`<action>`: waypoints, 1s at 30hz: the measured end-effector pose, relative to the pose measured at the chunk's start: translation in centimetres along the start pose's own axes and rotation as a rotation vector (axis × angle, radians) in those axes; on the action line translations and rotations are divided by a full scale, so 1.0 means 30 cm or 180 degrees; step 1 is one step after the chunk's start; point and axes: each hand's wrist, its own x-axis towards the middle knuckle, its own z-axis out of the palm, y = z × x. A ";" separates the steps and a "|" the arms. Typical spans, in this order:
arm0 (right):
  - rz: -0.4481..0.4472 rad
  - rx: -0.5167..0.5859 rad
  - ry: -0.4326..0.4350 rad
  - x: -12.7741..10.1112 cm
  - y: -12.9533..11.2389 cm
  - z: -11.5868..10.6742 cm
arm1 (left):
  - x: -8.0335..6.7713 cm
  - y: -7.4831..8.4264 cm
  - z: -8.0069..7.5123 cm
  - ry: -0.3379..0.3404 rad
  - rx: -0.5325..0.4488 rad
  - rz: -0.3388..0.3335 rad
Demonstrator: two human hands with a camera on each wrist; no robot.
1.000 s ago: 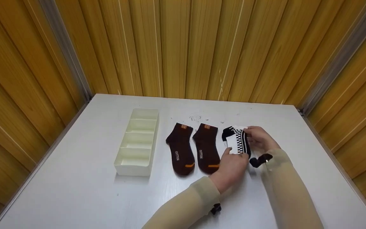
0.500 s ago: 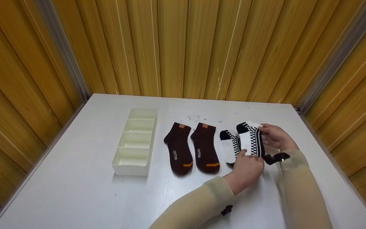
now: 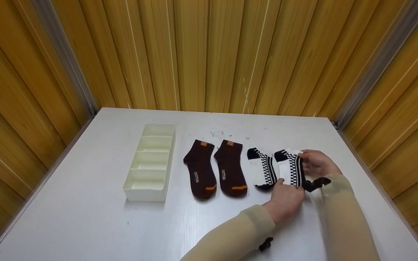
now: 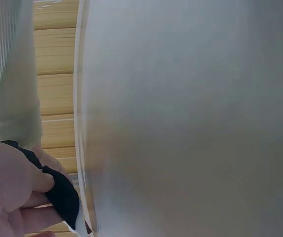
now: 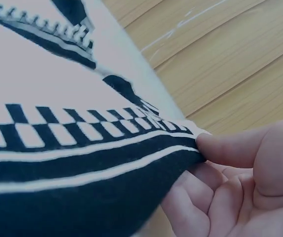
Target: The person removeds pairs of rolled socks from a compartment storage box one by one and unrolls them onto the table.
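1. Since a second ago the two checkered socks have come apart: then they lay stacked under both hands, now the left checkered sock lies flat on the bench just right of the two brown socks, and the right checkered sock sits beside it, between the hands.
2. Right hand pinches the far cuff end of that sock between thumb and fingers; the right wrist view shows the black striped edge clamped there.
3. Left hand grips the near toe end; in the left wrist view its fingers curl round black fabric.
4. Step in hand, as I judge it: laying this second sock out flat, parallel to its mate.
5. Next move calls for lowering both ends together and letting go without dragging the sock onto its neighbour.
6. Divided white tray stands well to the left, its compartments showing nothing inside.
7. Hard to tell: whether the sock already rests fully on the bench, since the left hand covers its toe. The left wrist view is mostly blurred bench surface.
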 end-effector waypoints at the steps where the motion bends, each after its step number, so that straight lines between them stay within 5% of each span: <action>1: 0.0027 -0.0035 0.0096 0.005 0.003 0.003 | -0.001 0.001 0.001 -0.0041 -0.0001 -0.0027; 14: -0.0184 -0.1129 0.1014 0.059 0.009 0.038 | -0.032 0.015 0.000 -0.0775 0.0101 -0.0028; 30: -0.0459 -0.1696 0.1350 0.077 0.020 0.050 | -0.058 -0.010 0.002 -0.0694 -0.0230 0.0065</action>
